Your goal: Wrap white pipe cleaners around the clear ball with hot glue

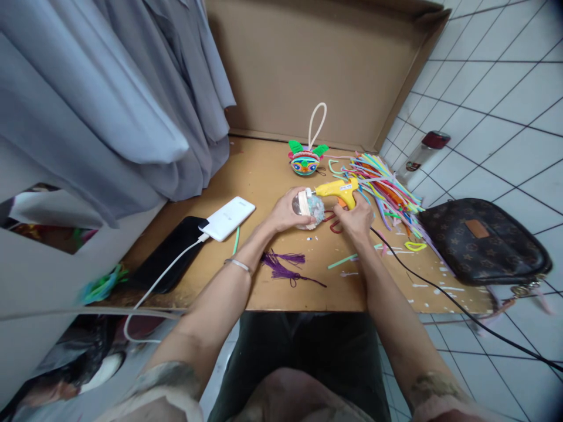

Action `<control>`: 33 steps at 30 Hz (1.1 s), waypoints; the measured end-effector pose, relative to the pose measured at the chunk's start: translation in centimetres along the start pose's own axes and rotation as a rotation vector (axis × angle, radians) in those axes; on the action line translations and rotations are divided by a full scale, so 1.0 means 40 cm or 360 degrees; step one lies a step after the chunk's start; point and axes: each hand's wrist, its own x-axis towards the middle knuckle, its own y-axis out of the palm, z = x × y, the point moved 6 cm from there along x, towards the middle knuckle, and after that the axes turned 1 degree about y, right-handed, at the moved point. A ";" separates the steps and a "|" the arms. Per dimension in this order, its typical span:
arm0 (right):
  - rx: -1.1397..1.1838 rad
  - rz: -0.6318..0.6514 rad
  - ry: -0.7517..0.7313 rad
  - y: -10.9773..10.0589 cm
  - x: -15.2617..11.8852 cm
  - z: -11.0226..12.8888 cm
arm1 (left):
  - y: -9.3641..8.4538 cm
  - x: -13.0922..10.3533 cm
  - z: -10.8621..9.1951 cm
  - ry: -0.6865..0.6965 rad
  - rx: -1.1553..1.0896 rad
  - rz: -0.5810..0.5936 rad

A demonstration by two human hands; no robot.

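A slim, silvery bracelet [238,265] here, plain and curved, above the left hand [285,210]; the right hand [356,221] is bare! Higher up, short sleeves [165,378], mottled grey-brown, paler at the blurred edges. Below, dark trousers [352,363], and a pinkish-brown top [294,398], badly blurred.

Here's the left forearm [224,302] slanting inward, the left hand [285,211] cupped in a rounded grip, fingers on the far side; across from it, the right forearm [393,305] angles in too, the right hand [357,218] curled firmly closed.
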 end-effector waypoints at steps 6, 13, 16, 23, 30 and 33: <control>0.0004 -0.0013 -0.0054 0.001 0.003 -0.003 | 0.000 0.001 0.001 0.0020 0.0014 0.0007; 0.0005 -0.0032 -0.0052 -0.002 0.001 0.000 | -0.001 0.001 0.000 -0.0007 0.0029 0.0003; 0.0004 -0.0019 -0.0049 -0.001 0.001 0.000 | 0.000 0.002 0.003 -0.0016 0.0001 0.0005; -0.0011 -0.0052 -0.0046 0.001 0.004 -0.008 | 0.000 0.003 0.007 -0.0017 -0.0033 0.0010; -0.0007 -0.0028 -0.0058 0.004 0.004 -0.008 | 0.000 0.001 0.006 -0.0016 -0.0025 0.0001; -0.0012 -0.0051 -0.0037 0.003 0.005 -0.010 | 0.000 0.001 0.006 -0.0011 -0.0024 0.0000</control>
